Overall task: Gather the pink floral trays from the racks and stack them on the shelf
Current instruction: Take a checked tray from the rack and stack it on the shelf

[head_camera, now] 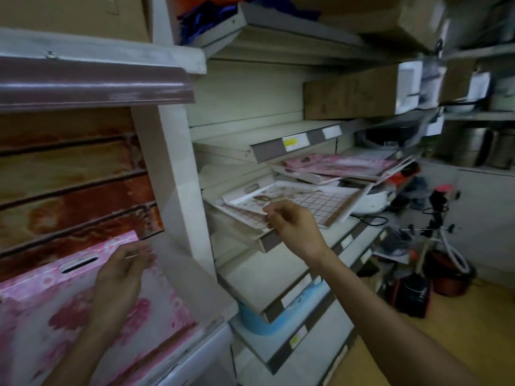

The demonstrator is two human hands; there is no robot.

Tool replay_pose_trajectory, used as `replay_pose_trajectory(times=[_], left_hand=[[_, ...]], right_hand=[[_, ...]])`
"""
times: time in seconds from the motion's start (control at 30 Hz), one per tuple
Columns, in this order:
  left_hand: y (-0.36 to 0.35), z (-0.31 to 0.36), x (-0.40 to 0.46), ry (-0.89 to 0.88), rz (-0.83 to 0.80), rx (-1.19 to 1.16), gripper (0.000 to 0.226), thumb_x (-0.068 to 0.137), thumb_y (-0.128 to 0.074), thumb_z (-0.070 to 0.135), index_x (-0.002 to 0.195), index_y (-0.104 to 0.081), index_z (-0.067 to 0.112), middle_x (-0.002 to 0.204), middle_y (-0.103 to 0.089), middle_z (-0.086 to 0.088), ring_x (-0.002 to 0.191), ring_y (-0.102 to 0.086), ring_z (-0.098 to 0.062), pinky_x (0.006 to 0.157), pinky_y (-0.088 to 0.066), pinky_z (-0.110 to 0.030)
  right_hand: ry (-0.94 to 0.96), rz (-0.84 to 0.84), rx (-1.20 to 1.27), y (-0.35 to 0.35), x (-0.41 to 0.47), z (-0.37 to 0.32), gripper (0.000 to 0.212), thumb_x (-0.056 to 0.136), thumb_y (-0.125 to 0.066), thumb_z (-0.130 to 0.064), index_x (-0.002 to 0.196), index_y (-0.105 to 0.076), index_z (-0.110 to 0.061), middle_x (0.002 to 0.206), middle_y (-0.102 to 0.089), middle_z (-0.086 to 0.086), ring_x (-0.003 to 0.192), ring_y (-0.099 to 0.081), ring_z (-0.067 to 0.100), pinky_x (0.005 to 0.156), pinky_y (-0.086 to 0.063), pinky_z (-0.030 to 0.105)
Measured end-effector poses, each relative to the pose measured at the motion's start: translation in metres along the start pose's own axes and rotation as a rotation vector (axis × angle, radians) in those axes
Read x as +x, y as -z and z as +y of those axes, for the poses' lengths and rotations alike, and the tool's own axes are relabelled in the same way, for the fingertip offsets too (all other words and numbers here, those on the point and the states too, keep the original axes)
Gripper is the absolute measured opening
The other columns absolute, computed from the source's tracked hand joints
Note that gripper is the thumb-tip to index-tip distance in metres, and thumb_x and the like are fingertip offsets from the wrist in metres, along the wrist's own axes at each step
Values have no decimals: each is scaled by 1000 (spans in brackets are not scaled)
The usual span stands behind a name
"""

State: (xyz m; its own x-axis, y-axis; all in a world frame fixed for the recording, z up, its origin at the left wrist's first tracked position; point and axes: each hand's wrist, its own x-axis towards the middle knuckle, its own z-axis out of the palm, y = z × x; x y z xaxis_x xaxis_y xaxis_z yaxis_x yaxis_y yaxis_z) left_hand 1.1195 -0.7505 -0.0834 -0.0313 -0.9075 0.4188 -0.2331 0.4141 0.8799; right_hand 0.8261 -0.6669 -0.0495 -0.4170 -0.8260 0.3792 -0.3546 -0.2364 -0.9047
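Fingers point(271, 211) of the right hand point(295, 227) curl loosely, empty, over the checked tray point(320, 203); left hand point(119, 277) lies flat on the pink floral tray point(156, 310), below rusty shelves point(75, 196).

both arms reach forward, bare from the forearm down. the left hand point(119, 277) is low on the left side, back of the hand toward the camera, wrist roughly straight, its fingers point(139, 253) extended upward and loosely together, blurred at the tips. the right hand point(292, 224) is higher and further out, the forearm running up from the lower right, wrist slightly bent, its fingers point(274, 210) curled inward toward the thumb, partly closed.
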Motion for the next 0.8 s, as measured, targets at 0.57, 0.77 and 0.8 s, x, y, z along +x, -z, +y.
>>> replay_pose_trajectory(times=[0.57,0.77,0.8], left_hand=[[-278,72,-19,506,-299,-551,31,98,-54,24,125,-54,7,112,-67,-24,95,-71,-37,84,-57,-51],[-337,72,-7,637,-179,-771,43,97,-54,18,138,-42,16,124,-64,-20,105,-68,-37,75,-58,-55],[-343,71,-5,632,-133,-775,46,97,-54,14,140,-39,17,127,-63,-18,108,-66,-36,72,-58,-52]], right_hand=[[60,-31,-123,189,125,43,17,97,-52,-13,106,-65,-7,94,-74,5,86,-69,17,75,-55,29],[31,-85,-106,213,155,61,15,97,-52,-11,105,-65,-7,93,-73,6,83,-68,17,70,-51,24],[28,-95,-106,215,158,63,15,97,-52,-9,104,-65,-7,93,-73,7,82,-67,16,68,-51,23]])
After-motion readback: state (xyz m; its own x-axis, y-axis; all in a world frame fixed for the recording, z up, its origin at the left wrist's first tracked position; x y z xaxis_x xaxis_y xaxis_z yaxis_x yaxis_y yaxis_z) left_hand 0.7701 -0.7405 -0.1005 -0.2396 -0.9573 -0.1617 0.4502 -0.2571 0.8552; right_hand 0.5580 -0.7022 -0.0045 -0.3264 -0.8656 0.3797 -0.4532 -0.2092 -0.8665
